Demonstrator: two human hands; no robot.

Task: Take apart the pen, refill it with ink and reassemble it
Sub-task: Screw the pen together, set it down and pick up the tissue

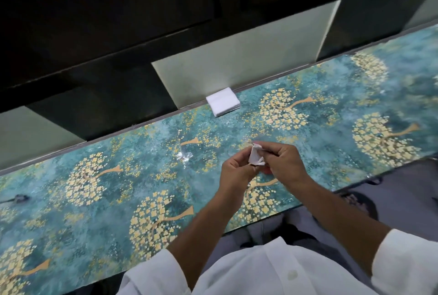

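1. White crumpled tissue (255,157) sits between the two hands, just right of the picture's centre, held above the desk (94,188).
2. From the head view, the left hand (237,171) comes up from 6 o'clock, its forearm bare and slanting toward 1 o'clock, its fingers curled at the tissue's lower left edge and pinching it.
3. At 3 o'clock of the tissue, the right hand (284,159) has its knuckles up and its fingers folded round the wad's right side; thumb and forefinger reach to the tissue's top.
4. Both hands touch each other below the tissue, and both are closed on it.
5. No pen can be made out: if it lies inside the tissue or the fists, the picture does not show it, and I cannot tell where it is.
6. Rolled white sleeves (403,259) end near the elbows at 5 and 6 o'clock.
7. Glossy and smooth, the desk surface is teal, printed with pale yellow blossom trees on tan trunks, with a bright glare spot at 9 o'clock of the hands.
8. At 12 o'clock of the hands, well apart, a flat square stack of folded white tissues (223,101) lies at the desk's far edge.
9. At 9 o'clock, near the picture's left border, a small dark object (20,198) lies on the desk, too blurred to name.
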